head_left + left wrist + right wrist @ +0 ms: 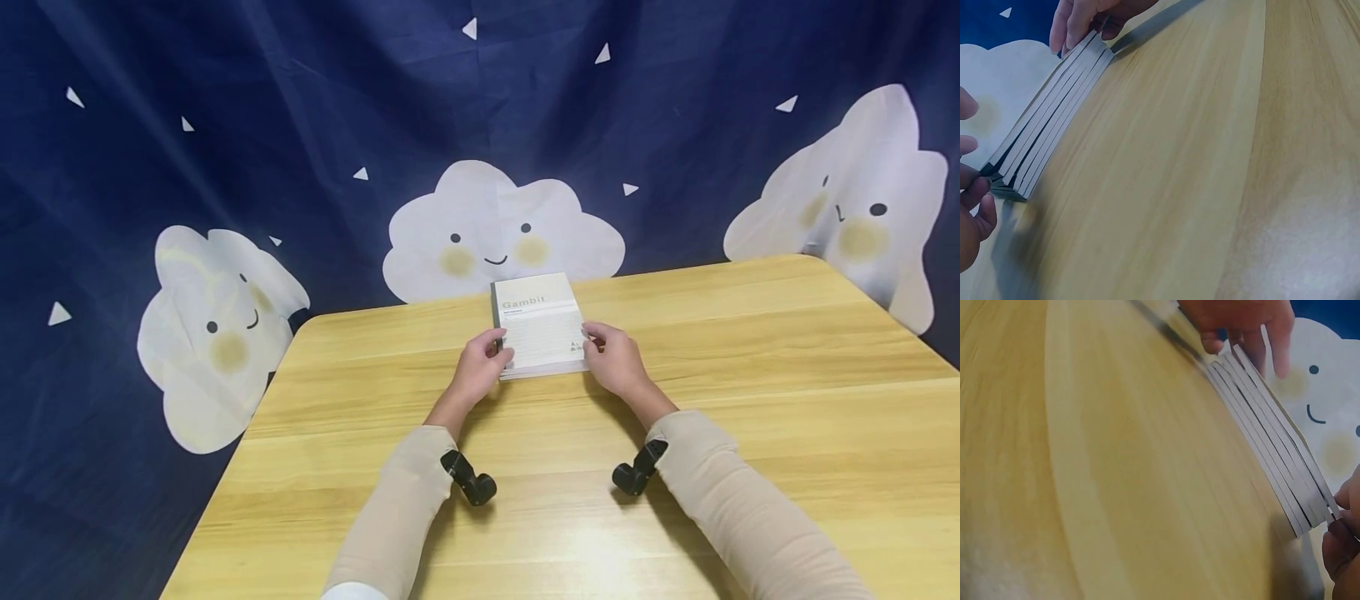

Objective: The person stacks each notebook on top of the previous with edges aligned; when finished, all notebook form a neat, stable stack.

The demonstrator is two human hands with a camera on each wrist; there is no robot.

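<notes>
A stack of thin notebooks (1266,444) lies near the far edge of the table. The top notebook (536,321) has a pale cover marked "Gambit" and a dark spine on its left. My left hand (480,367) pinches the top notebook at its spine side, near the front corner. At the opposite side, my right hand (615,358) pinches that same notebook by its edge, thumb below and fingers above. Both wrist views show the page edges of several notebooks, with narrow dark gaps between some of them.
The wooden table (540,517) spreads out around the stack. Behind its far edge hangs a dark blue curtain (315,100) printed with white smiling clouds and small triangles. Black wrist cameras (471,479) are fixed at both sleeves.
</notes>
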